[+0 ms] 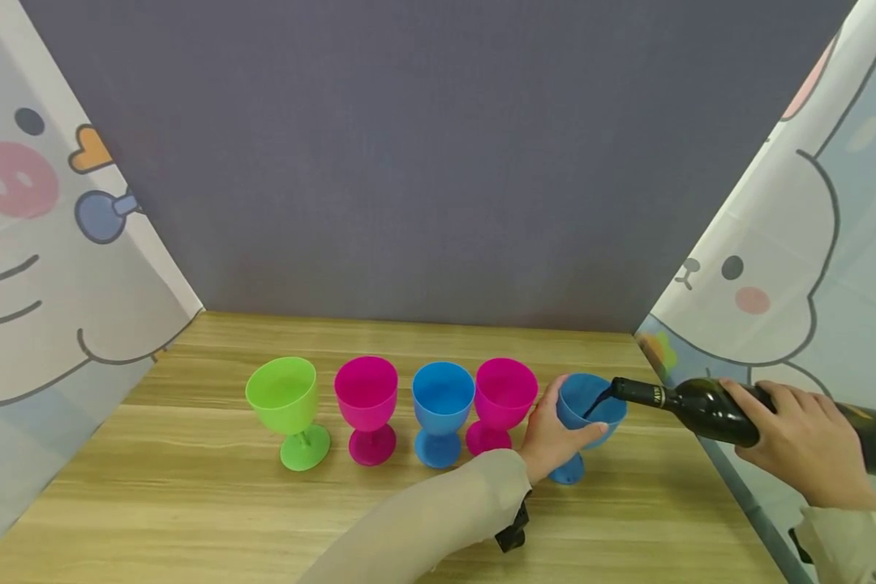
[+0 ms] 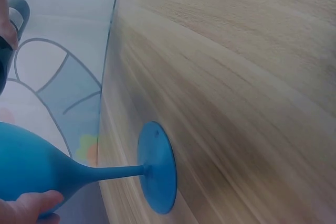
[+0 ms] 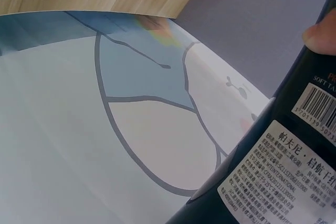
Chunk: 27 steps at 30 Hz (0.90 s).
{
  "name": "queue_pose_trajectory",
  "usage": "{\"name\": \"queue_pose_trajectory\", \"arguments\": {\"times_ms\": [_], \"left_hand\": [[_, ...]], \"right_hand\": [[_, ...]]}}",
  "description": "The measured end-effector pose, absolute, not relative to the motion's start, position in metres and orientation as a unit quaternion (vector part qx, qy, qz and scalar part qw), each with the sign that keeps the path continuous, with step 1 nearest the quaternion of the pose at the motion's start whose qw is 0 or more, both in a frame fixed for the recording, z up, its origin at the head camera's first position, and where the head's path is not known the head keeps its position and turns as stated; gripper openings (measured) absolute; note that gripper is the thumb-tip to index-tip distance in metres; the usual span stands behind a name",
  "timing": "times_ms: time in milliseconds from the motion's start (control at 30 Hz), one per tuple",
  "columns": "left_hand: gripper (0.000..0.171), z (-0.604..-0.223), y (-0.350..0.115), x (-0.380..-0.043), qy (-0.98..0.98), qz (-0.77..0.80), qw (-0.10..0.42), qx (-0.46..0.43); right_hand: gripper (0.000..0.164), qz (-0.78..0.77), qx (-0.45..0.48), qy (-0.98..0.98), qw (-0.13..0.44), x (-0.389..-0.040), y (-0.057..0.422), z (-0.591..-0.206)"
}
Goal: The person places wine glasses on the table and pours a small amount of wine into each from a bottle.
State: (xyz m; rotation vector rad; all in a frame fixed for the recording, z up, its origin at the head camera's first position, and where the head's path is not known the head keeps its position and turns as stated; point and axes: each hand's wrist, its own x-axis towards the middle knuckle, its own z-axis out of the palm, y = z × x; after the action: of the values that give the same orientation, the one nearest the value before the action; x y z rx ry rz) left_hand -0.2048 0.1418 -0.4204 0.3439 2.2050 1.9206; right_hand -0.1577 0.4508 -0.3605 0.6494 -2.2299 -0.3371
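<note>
My left hand (image 1: 552, 434) grips the bowl of a blue plastic goblet (image 1: 604, 434) at the right end of a row. In the left wrist view, the goblet's round foot (image 2: 157, 169) is on the wooden table, with the thumb against the bowl. My right hand (image 1: 810, 442) holds a dark wine bottle (image 1: 711, 410) tipped nearly level, its neck over the goblet's rim. A dark stream of liquid (image 1: 597, 401) runs from the bottle's mouth into the goblet. The bottle's white printed label (image 3: 283, 177) shows in the right wrist view.
Left of the held goblet stand a magenta goblet (image 1: 506, 393), a blue goblet (image 1: 443, 401), another magenta goblet (image 1: 367, 395) and a green goblet (image 1: 285, 397), all upright on the wooden table (image 1: 190, 503). A grey panel (image 1: 423, 162) rises behind, with cartoon-printed sheets at both sides.
</note>
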Motion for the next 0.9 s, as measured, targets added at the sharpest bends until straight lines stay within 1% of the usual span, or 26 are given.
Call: {"name": "queue_pose_trajectory", "arguments": {"times_ms": [267,467,900], "left_hand": [[0.075,-0.4216,0.1447,-0.2051,0.753,0.642,0.091,0.118],[0.075,-0.4228,0.1448,-0.2043,0.749,0.644,0.092,0.127],[0.074,-0.4232,0.143,-0.2051,0.748,0.646,0.092,0.123]], "right_hand": [[0.069,-0.124,0.254,-0.876,0.392,-0.1596,0.4483,-0.3606],[0.074,-0.115,0.246,-0.873,0.405,-0.1591,0.4436,-0.3621],[0.073,-0.12,0.256,-0.873,0.397,-0.1678,0.4432,-0.3611]]}}
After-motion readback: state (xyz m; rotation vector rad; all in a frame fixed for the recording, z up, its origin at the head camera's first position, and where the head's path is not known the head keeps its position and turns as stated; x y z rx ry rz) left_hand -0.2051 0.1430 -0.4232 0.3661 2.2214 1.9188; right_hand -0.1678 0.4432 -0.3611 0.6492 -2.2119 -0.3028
